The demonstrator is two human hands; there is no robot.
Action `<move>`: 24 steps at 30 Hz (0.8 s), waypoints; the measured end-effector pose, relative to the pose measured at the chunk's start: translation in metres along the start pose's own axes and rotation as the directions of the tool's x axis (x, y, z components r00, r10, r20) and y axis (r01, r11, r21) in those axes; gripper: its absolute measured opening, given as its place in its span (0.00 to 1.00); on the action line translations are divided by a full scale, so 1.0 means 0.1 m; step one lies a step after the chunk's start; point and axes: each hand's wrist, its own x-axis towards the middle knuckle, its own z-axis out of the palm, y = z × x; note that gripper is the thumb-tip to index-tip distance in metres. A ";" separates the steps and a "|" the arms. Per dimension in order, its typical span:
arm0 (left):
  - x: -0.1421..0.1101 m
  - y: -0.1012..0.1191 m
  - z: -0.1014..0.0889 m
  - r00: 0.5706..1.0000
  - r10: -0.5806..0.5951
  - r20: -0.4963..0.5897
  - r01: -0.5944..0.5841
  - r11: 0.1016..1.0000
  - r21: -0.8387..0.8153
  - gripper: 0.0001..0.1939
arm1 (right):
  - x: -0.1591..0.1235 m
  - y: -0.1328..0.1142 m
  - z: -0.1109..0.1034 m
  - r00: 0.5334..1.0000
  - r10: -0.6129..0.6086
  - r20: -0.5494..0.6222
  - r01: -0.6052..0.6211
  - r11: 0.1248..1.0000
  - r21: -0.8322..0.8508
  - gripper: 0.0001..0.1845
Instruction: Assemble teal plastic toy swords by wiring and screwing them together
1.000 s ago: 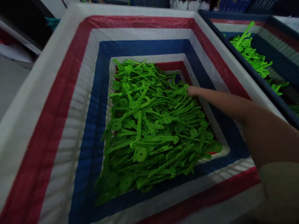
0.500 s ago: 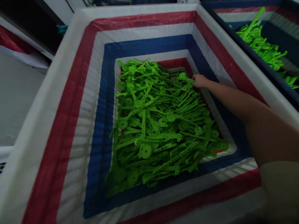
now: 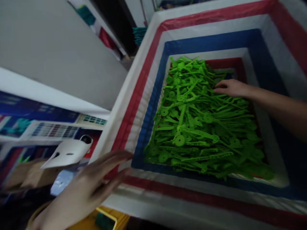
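A deep bin (image 3: 144, 80) lined with red, white and blue striped sheeting holds a heap of bright green plastic parts (image 3: 192, 127), long strips with round ends. My right hand (image 3: 231, 88) reaches down into the bin and rests on the far part of the heap, fingers spread flat over the parts. My left hand (image 3: 96, 179) hovers at the bin's near left corner, blurred, fingers stretched out with nothing in them.
Left of the bin are a grey surface (image 3: 59, 57), a white moulded plastic piece (image 3: 68, 153), printed cartons (image 3: 48, 127) and brown cardboard (image 3: 21, 174). A yellow object (image 3: 103, 220) sits below the bin's near corner.
The view has swung left, so the second bin of green parts is out of sight. My left hand has come into view at the bin's corner. My right hand has opened flat on the heap.
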 end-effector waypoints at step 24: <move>1.27 0.38 -0.22 0.979 0.118 0.165 -0.159 0.952 0.261 0.24 | -0.96 -1.81 -0.24 0.876 -0.374 0.304 0.411 0.909 -0.065 0.26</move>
